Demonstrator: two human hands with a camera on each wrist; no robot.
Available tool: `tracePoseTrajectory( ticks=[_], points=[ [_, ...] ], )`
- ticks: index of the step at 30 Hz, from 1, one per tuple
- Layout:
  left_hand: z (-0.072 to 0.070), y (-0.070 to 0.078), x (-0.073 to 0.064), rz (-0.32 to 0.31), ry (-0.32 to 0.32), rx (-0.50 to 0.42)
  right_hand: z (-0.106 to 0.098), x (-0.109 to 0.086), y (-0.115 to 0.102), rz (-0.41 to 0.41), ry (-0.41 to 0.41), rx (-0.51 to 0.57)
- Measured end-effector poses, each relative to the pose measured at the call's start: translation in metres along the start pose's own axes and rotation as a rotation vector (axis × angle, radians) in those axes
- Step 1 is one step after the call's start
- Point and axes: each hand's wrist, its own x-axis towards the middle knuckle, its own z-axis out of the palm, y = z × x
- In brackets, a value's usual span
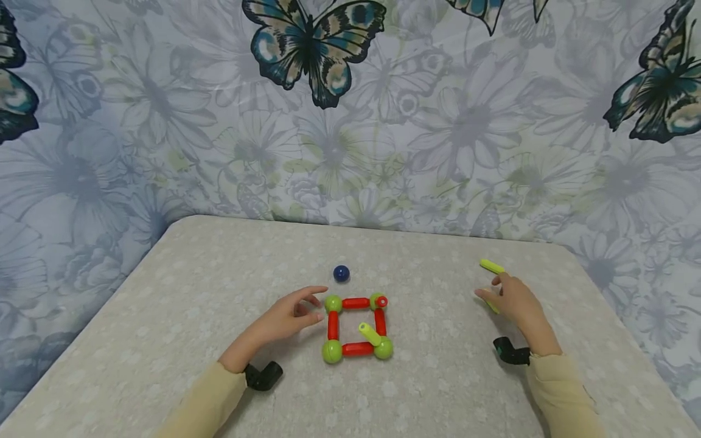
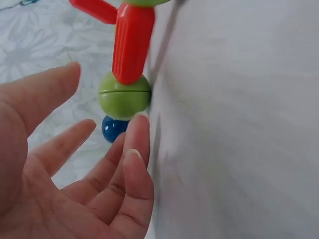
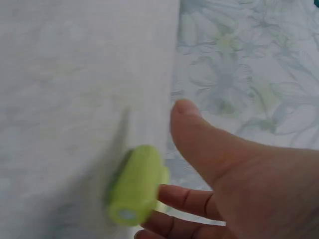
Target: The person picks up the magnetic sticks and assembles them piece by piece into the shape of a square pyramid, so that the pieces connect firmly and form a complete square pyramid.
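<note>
A square of red rods (image 1: 356, 303) and green balls (image 1: 331, 351) lies mid-table. From its near-right ball a yellow-green rod (image 1: 369, 333) sticks up at a slant. A red rod's round end (image 1: 382, 302) shows on the far-right ball. My left hand (image 1: 287, 314) is beside the far-left ball (image 2: 124, 95), fingers loosely bent and thumb apart, gripping nothing; whether a fingertip touches that ball I cannot tell. On the right, my right hand (image 1: 519, 304) hovers over a loose yellow-green rod (image 3: 137, 186), thumb spread from the fingers. Another yellow-green rod (image 1: 491, 266) lies just beyond it.
A dark blue ball (image 1: 341, 274) sits behind the square. The pale patterned cloth (image 1: 427, 395) covers the table up to a butterfly-and-flower backdrop (image 1: 465, 121). Black wrist devices (image 1: 265, 376) are strapped at both sleeves.
</note>
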Motion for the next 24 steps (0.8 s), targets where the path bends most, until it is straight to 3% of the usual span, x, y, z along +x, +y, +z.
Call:
tracePoseTrajectory(
  ticks=[2, 6, 12, 15, 18, 21, 24],
  points=[
    [0.001, -0.001, 0.013, -0.026, 0.001, 0.001, 0.003, -0.003, 0.010, 0.011, -0.028, 0.002],
    [0.007, -0.007, 0.030, -0.053, 0.007, -0.006, 0.012, -0.005, 0.015, -0.038, 0.038, -0.025],
    [0.008, -0.020, 0.031, 0.012, -0.007, -0.068, 0.015, -0.013, 0.007, -0.025, 0.125, -0.001],
    [0.008, -0.025, 0.031, 0.030, -0.030, -0.101, 0.020, -0.023, -0.004, -0.026, 0.168, 0.124],
    [0.008, -0.027, 0.031, 0.026, -0.028, -0.115, 0.027, -0.034, -0.027, -0.086, 0.165, 0.332],
    [0.007, -0.026, 0.030, 0.024, -0.024, -0.112, 0.033, -0.049, -0.055, -0.188, 0.070, 0.554],
    [0.005, -0.025, 0.031, 0.020, -0.015, -0.099, 0.040, -0.065, -0.082, -0.309, -0.089, 0.718]
  ],
)
